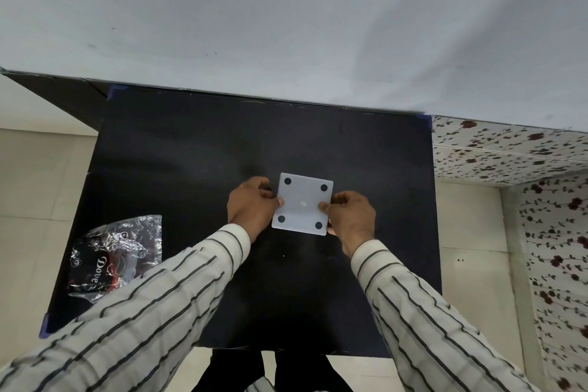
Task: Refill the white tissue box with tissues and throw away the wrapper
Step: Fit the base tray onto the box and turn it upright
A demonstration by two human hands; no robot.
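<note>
Tissue box: white, square, its face with four black dots turned up, sat near the middle of the black counter.
Left hand: its grip held the box's left edge, thumb on top.
Right hand: its grip held the right edge likewise.
Wrapper: crumpled clear plastic, lay well apart at the counter's left edge.
Sleeves: pale, dark-striped.

White tissue box bottom-up, four black pads; crumpled wrapper left.
</note>
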